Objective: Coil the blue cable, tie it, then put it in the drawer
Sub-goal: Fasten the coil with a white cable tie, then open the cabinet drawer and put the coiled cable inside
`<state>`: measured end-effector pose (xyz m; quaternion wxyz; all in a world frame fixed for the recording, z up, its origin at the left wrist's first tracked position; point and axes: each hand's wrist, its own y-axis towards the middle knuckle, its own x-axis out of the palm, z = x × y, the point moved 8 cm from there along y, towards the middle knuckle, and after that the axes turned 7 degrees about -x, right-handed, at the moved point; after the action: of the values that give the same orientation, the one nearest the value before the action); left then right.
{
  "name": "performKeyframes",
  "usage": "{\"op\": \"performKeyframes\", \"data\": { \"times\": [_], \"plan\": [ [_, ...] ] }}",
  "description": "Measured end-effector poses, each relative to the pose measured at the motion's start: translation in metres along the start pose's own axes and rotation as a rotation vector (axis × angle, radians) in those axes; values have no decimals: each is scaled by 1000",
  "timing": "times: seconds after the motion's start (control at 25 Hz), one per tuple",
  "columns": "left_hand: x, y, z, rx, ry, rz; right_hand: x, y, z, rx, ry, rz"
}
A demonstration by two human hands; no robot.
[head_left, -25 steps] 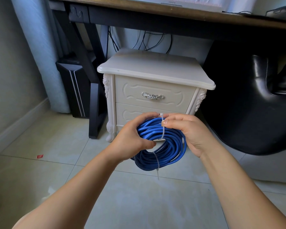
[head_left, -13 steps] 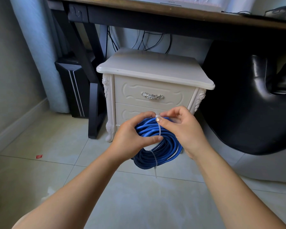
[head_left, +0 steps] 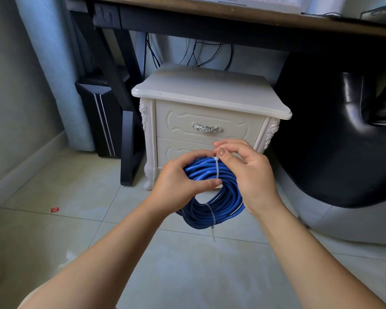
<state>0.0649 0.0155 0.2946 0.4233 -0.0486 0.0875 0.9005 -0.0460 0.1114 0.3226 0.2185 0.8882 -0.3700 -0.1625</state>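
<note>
The blue cable [head_left: 212, 192] hung as a finished coil in mid-air in front of the white nightstand [head_left: 210, 101], above the tiled floor [head_left: 187, 264] and touching neither. 2 white zip ties showed on it: 1 [head_left: 211, 216] was cinched around the lower arc with its tail pointing down, and a second zip tie [head_left: 217, 169] crossed the top of the bundle. The left hand [head_left: 178, 186] was wrapped around the coil's left side, its thumb pressed over the lower end of that second tie. The right hand [head_left: 247, 172] had its grip pinched small, thumb and forefinger closed on the tie's upper end at what looked like the locking head; whether the tail was already threaded could not be told. The tying step seemed to be in hand, with the drawer [head_left: 206, 128] closed behind, its silver handle [head_left: 206, 128] untouched. The likely trouble from here: if the tail slipped out of the pinch before it locked, the upper loops could spring apart, since only 1 tie held the coil. Pulling too hard might also kink the outer strands. And both hands being occupied, opening the drawer would demand freeing 1, which could let the heavy coil sag or drop.
</note>
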Motion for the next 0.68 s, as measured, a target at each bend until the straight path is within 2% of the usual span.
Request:
{"op": "performKeyframes", "data": {
  "times": [0.24, 0.36, 0.52, 0.6, 0.68],
  "plan": [
    [-3, 2, -3, -80, -126, 0, 4, 5, -4, -42, 68, -52],
    [-3, 5, -10, -150, -181, -3, 8, 7, 3, 41, 51, -69],
    [-24, 17, -42, -335, -360, 186, 6, 20, 36, 164, -49, -16],
    [-38, 26, -57, -379, -460, 272, -1, 31, 65, 254, -75, 36],
    [-48, 36, -67, -396, -510, 304, -3, 48, 97, 319, -157, 15]
  ]
}}
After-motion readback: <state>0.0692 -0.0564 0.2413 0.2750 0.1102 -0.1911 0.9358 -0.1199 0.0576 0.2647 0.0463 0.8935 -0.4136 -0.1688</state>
